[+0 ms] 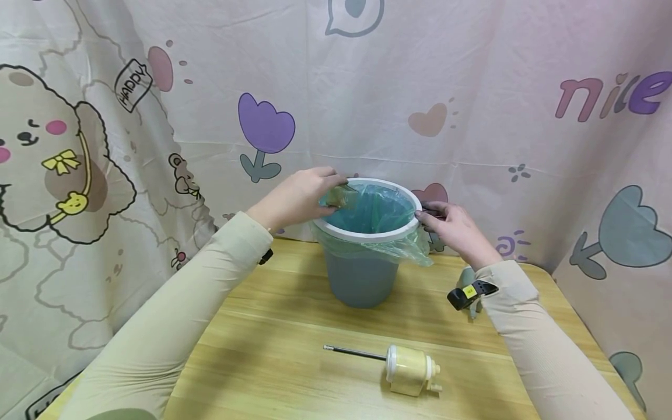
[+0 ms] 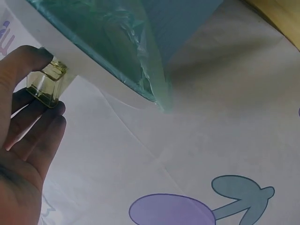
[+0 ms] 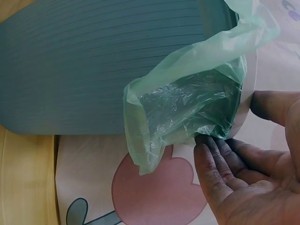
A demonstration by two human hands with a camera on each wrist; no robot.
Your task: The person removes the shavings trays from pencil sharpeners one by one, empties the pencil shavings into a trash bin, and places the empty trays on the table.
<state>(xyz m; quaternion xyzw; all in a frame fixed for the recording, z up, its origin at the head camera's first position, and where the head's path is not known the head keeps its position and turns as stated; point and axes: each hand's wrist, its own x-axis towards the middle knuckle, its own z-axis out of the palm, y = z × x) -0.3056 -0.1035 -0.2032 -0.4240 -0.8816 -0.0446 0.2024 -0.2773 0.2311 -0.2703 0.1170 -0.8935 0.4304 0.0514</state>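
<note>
A small clear yellowish plastic container [image 1: 340, 196] is pinched between the thumb and fingers of my left hand [image 1: 301, 197], over the left rim of a blue-grey trash bin [image 1: 362, 280]. The left wrist view shows the container [image 2: 45, 86] tilted beside the white rim. A thin green liner bag [image 1: 383, 207] lines the bin and folds over its edge. My right hand [image 1: 458, 230] grips the right side of the rim. In the right wrist view its thumb lies on the rim and its fingers touch the overhanging liner [image 3: 192, 108].
A cream pencil sharpener [image 1: 409, 368] with a dark pencil [image 1: 354, 352] stuck in it lies on the wooden table [image 1: 262, 361] in front of the bin. A grey object [image 1: 466, 277] sits partly behind my right wrist. A printed curtain [image 1: 357, 105] hangs close behind.
</note>
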